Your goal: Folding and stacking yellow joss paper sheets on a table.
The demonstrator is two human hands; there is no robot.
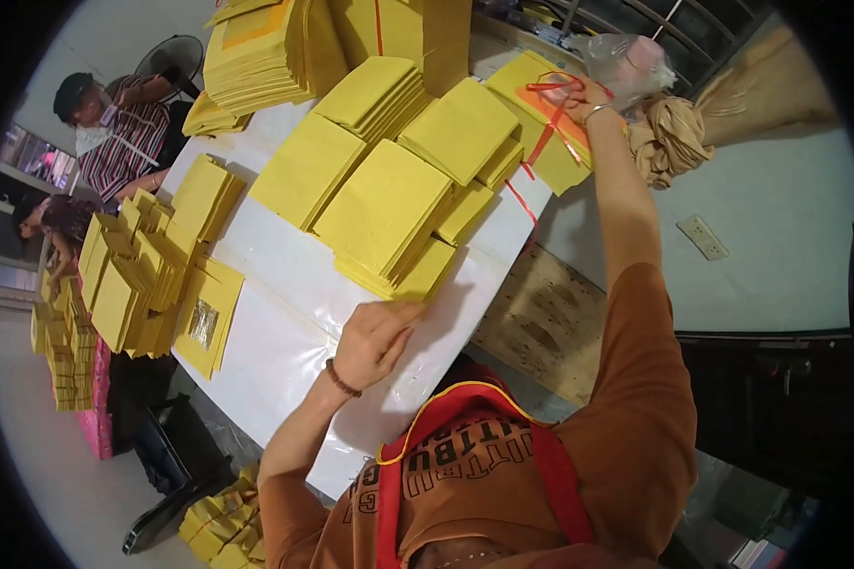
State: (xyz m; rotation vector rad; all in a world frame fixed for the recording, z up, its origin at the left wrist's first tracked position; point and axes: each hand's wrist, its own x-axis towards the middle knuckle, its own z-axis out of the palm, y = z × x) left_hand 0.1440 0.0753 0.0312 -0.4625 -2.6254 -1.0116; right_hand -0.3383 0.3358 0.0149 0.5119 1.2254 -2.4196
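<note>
My left hand [372,339], a brown bead bracelet on its wrist, is at the near edge of the stacked yellow paper envelopes [384,209]. Its fingers reach out toward the lowest pile's corner with nothing visible in them; whether they touch it I cannot tell. At the far right my right arm is stretched out. That hand [590,100] is closed on red plastic string [544,142], whose loops and loose ends hang over a yellow stack with an orange sheet [555,114] on it. A clear plastic bag [626,59] lies just beyond this hand.
A white-covered table [285,303] bears the piles. More yellow bundles [142,270] stand on its left side, tall stacks [266,52] at the back. Brown fabric [674,137] hangs at right. Two people work at the far left, near a fan [171,59]. A black chair [176,455] stands lower left.
</note>
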